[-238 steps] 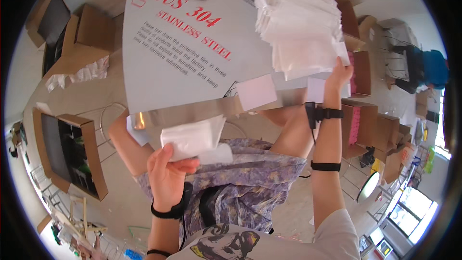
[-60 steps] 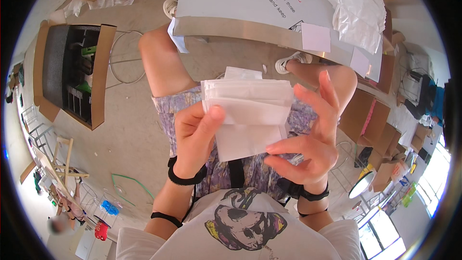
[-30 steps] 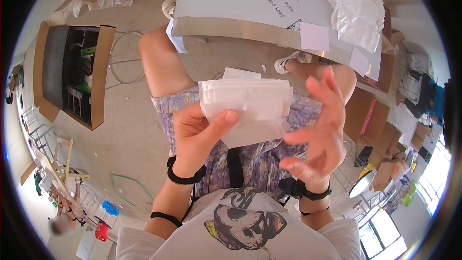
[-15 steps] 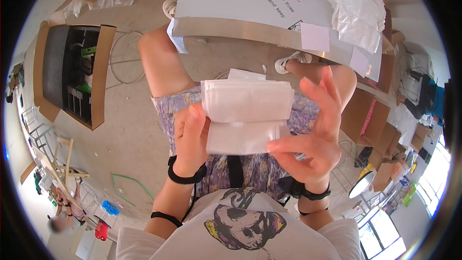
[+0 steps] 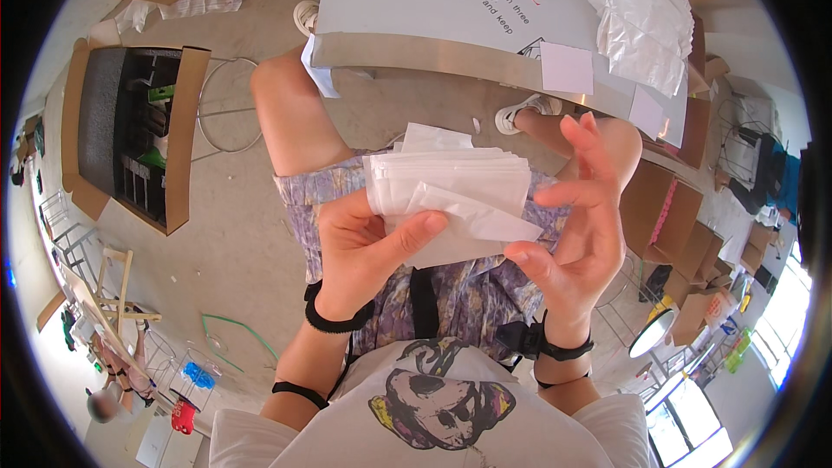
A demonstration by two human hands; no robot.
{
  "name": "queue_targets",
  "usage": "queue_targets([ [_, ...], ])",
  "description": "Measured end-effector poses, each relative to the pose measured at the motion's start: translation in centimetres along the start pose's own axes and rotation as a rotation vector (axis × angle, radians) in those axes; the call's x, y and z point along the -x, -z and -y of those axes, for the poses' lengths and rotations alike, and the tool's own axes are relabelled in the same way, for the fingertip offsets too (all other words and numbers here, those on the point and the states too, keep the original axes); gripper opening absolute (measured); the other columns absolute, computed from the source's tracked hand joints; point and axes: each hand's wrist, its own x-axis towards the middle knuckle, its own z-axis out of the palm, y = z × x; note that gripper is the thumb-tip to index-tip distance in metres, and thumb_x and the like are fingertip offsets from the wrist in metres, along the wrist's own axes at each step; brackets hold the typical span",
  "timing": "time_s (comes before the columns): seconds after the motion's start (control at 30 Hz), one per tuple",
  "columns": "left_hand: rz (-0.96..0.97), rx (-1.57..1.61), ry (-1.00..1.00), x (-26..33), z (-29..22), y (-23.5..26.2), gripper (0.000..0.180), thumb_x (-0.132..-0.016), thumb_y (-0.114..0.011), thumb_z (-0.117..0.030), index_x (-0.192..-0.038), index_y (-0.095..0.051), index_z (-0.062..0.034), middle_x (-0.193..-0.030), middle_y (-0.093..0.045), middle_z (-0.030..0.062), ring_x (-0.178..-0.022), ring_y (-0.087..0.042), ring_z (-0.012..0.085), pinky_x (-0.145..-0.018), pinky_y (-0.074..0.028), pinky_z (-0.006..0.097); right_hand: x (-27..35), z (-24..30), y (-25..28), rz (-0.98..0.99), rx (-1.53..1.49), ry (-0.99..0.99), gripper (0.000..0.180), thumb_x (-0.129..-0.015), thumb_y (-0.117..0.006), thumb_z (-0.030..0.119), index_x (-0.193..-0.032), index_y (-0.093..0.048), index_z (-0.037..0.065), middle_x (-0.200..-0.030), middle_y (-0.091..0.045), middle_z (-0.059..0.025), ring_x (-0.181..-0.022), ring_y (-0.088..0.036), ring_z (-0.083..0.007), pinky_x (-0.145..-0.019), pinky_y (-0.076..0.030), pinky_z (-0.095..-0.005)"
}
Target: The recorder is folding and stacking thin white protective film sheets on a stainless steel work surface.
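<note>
A stack of thin, translucent white sheets or flat bags (image 5: 446, 175) is in front of me, above my lap. My left hand (image 5: 364, 238) is closed around its left side. The left thumb presses on a folded-over sheet (image 5: 481, 218) that slants across the lower front. More sheets fan out in layers behind it, and one pale piece sticks up at the back. Beside the stack's right edge is my right hand (image 5: 585, 230), its fingers spread and curved. The right thumb tip is close to the folded sheet's corner; whether they touch I cannot tell.
Ahead stands a table (image 5: 416, 0) covered in grey printed film, with a pile of white plastic bags (image 5: 641, 30) at its right. A pale paper square (image 5: 567, 68) is at its front edge. An open cardboard box (image 5: 186, 143) sits left; more cardboard boxes (image 5: 663, 208) are right.
The lower sheet has been folded up over the stack, and my left thumb has moved onto it. My right fingers have let go of the lower edge and spread apart.
</note>
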Motion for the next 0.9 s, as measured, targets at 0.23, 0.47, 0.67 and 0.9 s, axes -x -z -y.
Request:
queue_targets([
  [0.23, 0.007, 0.133, -0.045, 0.2, 0.5, 0.7, 0.018, -0.086, -0.063, -0.008, -0.099, -0.063, 0.0048, -0.09, -0.065, 0.006, -0.082, -0.058, 0.0086, -0.072, -0.048, 0.023, 0.3, 0.0, 0.1, 0.03, -0.057, -0.013, 0.018, -0.06, -0.077, 0.002, -0.071, -0.065, 0.009, -0.124, -0.051, -0.0181, -0.13, -0.03, -0.0392, -0.103, -0.026, -0.0494],
  [0.47, -0.087, 0.181, 0.028, 0.1, 0.6, 1.1, 0.02, -0.088, -0.061, -0.012, -0.098, -0.063, 0.005, -0.088, -0.065, 0.0046, -0.077, -0.056, 0.0059, -0.066, -0.044, 0.019, 0.7, -0.3, 0.7, 0.17, -0.069, 0.244, 0.027, -0.052, -0.085, 0.021, -0.07, -0.068, 0.01, -0.123, -0.052, -0.017, -0.128, -0.032, -0.0406, -0.103, -0.026, -0.0505],
  [0.67, -0.021, 0.066, -0.015, 0.0, 0.3, 0.3, 0.016, -0.085, -0.064, -0.007, -0.095, -0.064, 0.0046, -0.091, -0.066, 0.0058, -0.08, -0.059, 0.0084, -0.071, -0.048, 0.023, 0.0, 0.0, 0.6, -0.017, -0.057, -0.035, 0.042, -0.054, -0.086, 0.029, -0.082, -0.065, 0.007, -0.126, -0.049, -0.0174, -0.129, -0.032, -0.0398, -0.103, -0.027, -0.0507],
  [0.9, -0.025, 0.077, 0.021, 0.0, 0.0, 0.2, 0.015, -0.081, -0.067, -0.003, -0.095, -0.065, 0.0039, -0.094, -0.066, 0.0073, -0.083, -0.061, 0.0107, -0.073, -0.05, 0.026, 0.1, 0.4, -0.3, 0.038, -0.054, -0.047, 0.031, -0.059, -0.083, 0.013, -0.082, -0.062, 0.008, -0.126, -0.049, -0.0178, -0.131, -0.03, -0.0375, -0.104, -0.026, -0.0481],
])
